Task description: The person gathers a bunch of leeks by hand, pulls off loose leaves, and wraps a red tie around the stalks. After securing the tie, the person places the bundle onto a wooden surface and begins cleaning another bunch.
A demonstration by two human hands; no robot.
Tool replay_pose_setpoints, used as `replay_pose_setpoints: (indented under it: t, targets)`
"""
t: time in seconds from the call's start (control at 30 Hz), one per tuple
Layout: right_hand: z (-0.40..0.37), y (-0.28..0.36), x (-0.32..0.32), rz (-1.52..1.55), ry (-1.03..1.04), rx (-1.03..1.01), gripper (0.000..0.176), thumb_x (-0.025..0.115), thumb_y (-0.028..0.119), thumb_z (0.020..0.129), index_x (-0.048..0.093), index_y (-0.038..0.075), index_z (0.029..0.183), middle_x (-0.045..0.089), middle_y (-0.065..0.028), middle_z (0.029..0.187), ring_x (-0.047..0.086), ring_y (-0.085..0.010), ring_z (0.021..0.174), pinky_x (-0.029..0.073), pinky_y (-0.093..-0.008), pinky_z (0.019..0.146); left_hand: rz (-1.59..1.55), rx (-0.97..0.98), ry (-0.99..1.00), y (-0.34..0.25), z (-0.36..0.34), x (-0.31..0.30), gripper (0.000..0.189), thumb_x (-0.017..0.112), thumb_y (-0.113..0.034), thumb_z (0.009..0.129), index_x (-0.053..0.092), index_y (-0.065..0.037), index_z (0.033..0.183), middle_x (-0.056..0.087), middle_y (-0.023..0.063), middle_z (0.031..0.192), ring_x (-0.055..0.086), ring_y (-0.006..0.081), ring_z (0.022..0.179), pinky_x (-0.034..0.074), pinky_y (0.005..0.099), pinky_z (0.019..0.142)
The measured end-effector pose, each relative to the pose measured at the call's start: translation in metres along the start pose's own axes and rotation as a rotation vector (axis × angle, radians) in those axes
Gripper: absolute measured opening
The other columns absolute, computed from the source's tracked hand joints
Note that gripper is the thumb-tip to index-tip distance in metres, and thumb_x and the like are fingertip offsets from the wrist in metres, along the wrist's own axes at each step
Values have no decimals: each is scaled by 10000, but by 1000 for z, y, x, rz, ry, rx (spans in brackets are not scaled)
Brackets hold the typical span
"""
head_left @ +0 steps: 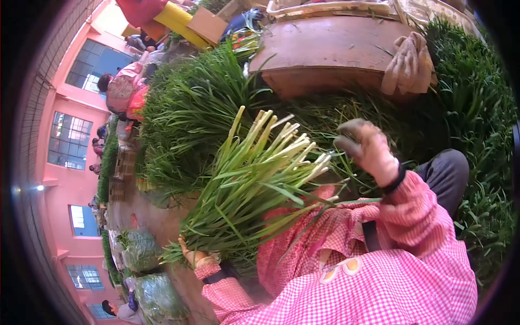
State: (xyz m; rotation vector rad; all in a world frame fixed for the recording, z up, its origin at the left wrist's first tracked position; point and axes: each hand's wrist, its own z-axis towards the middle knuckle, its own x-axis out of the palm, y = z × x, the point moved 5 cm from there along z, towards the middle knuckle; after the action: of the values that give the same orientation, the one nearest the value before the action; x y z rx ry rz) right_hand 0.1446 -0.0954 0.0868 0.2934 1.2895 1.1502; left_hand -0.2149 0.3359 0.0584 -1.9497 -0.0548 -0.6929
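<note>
A loose bunch of long green leafy stalks (254, 173) with pale cut ends slants across the space before my lap. My left hand (194, 253) is at its leafy end, holding the leaves; some of its fingers are hidden among them. To the right of the pale ends is my right hand (371, 149), raised and apart from the bunch. Grey coverings show on its fingertips. Those fingers are curved and spread, with nothing between them. I wear a pink checked smock (374, 281) with dark bands at the wrists.
Piled greens (189, 103) stand behind the bunch, and more greens (476, 108) line the right side. A brown board-topped bench (336, 43) has a cloth glove (410, 62) hanging over its edge. Plastic-wrapped bundles (157, 295) sit at lower left. Other people (122, 89) are along the left.
</note>
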Motion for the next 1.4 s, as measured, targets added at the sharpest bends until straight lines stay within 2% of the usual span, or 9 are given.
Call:
replay_pose_setpoints:
  t: [0.23, 0.5, 0.6, 1.0, 1.1, 1.17, 1.23, 1.3, 1.4]
  targets:
    - [-9, 96, 68, -246, 491, -249, 579, 612, 570, 727, 631, 22, 914, 624, -177, 942, 561, -319, 965, 411, -433, 838, -224, 206, -191, 8, 10, -11, 274, 568, -380, 878, 650, -148, 999, 642, 65, 1049, 599, 255, 934, 494, 480, 800]
    - [-15, 95, 86, 18, 214, -494, 132, 620, 41, 778, 576, 33, 901, 567, -91, 790, 565, -276, 755, 474, -337, 656, -193, 249, -288, 12, -6, -11, 187, 612, -344, 863, 646, -160, 861, 649, 28, 937, 605, 238, 885, 508, 449, 768]
    - [-9, 67, 84, 1171, 394, 510, 54, 601, 57, 844, 610, 5, 848, 529, 31, 650, 523, -80, 578, 410, -233, 497, -211, 248, -198, 17, -10, 0, 194, 623, -341, 855, 647, -149, 859, 650, 19, 925, 606, 219, 877, 507, 435, 760]
    - [1, -44, -23, 700, 164, 506, 172, 590, 217, 860, 631, 65, 791, 493, 39, 552, 415, -61, 429, 295, -221, 409, -123, -18, 78, 39, -24, 10, 450, 541, -395, 883, 564, -62, 1184, 591, 126, 1171, 566, 310, 1019, 451, 477, 902]
    - [15, -139, -46, 690, -269, 614, 145, 672, 242, 800, 657, 99, 782, 533, 25, 557, 464, -84, 457, 336, -233, 424, -130, -36, -25, 44, -23, 6, 450, 524, -403, 890, 564, -64, 1184, 582, 133, 1186, 559, 315, 1032, 440, 491, 911]
    - [35, -186, -40, -338, 6, -106, 183, 685, 264, 782, 670, 87, 824, 585, -9, 608, 536, -122, 528, 410, -269, 491, -240, -8, -75, 45, -19, -2, 459, 522, -402, 894, 550, -63, 1204, 572, 139, 1202, 554, 320, 1042, 434, 497, 916]
    - [14, -155, -39, -12, 182, 332, 325, 719, 289, 741, 669, 64, 969, 665, -100, 863, 636, -232, 819, 495, -339, 737, -86, 30, -23, 46, -8, -18, 468, 527, -405, 891, 546, -61, 1208, 569, 140, 1206, 554, 321, 1042, 433, 498, 918]
    - [24, -57, -45, -621, 62, -219, 461, 740, 298, 725, 623, 49, 1095, 625, -141, 1074, 592, -264, 1002, 461, -340, 857, -106, 25, 16, 46, -6, -15, 470, 515, -402, 896, 540, -58, 1215, 560, 143, 1219, 545, 321, 1061, 426, 498, 928]
    - [40, 7, -10, 268, 207, -17, 525, 726, 279, 754, 550, 18, 1174, 607, -143, 1117, 573, -229, 1023, 463, -345, 856, -91, -29, 80, 45, -9, -5, 488, 493, -407, 904, 521, -53, 1239, 545, 151, 1239, 532, 330, 1086, 412, 499, 950]
